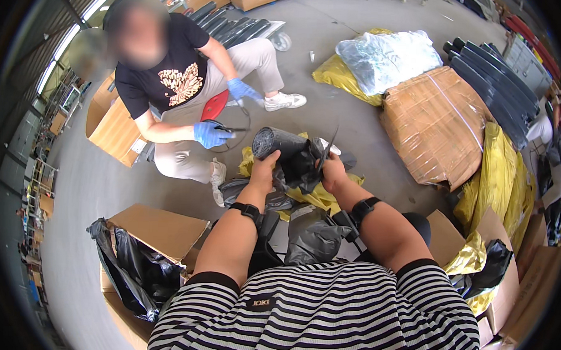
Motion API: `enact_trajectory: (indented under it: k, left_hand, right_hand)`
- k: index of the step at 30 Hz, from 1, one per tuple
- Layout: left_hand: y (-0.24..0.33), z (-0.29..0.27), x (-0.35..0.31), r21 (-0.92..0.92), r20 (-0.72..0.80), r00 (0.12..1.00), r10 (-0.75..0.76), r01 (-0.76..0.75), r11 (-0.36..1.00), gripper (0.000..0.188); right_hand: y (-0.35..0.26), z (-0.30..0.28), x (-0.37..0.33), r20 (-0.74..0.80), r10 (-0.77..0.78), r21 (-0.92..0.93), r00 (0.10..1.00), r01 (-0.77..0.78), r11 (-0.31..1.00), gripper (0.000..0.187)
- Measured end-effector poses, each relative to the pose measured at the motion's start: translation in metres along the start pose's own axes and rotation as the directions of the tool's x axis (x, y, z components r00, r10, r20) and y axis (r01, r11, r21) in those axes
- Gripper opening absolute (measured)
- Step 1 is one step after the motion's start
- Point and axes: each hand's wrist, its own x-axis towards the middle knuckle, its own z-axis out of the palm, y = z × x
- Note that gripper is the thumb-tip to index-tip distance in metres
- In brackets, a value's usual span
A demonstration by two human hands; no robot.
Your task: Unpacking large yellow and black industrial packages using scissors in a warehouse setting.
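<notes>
Two bare hands hold a dark roll between them, seen from beside the seated worker. The left hand grasps the near end of the dark roll from below, thumb along its side; the right hand is closed at the far side, apparently on crumpled black film, though the fingertips are hidden. The roll lies roughly level in front of the worker, above the floor; the spread grip seems to steady its weight from one side while holding the loose film away on the other. The roll is cylindrical, its end face mottled and slightly glossy; the film is thin, limp and sharply creased. A thin dark strip stands up beside the right hand, its nature unclear.

Beneath, soft yellow sheeting lies rumpled, and a wrinkled grey bag sits close to the worker's body. Opposite, a co-worker sits with blue-gloved hands, one of them around a small black object. At the lower left, a stiff cardboard box contains shiny black plastic, presumably to confine it. To the right, a brown taped package rests near a translucent white bag and ribbed dark rolls.
</notes>
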Motion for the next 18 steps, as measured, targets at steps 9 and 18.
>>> enact_trajectory:
  k: [9,18]
  left_hand:
    - [-0.022,-0.053,0.047,0.362,-0.265,0.911,0.317,-0.21,0.908,0.07]
    - [-0.019,-0.031,0.038,0.264,-0.026,0.945,0.327,-0.309,0.914,0.055]
  right_hand:
    - [0.042,-0.088,0.003,-0.246,0.125,-0.168,0.961,-0.169,0.971,0.026]
    - [0.025,-0.077,0.001,-0.178,0.107,-0.072,0.978,-0.121,0.99,0.033]
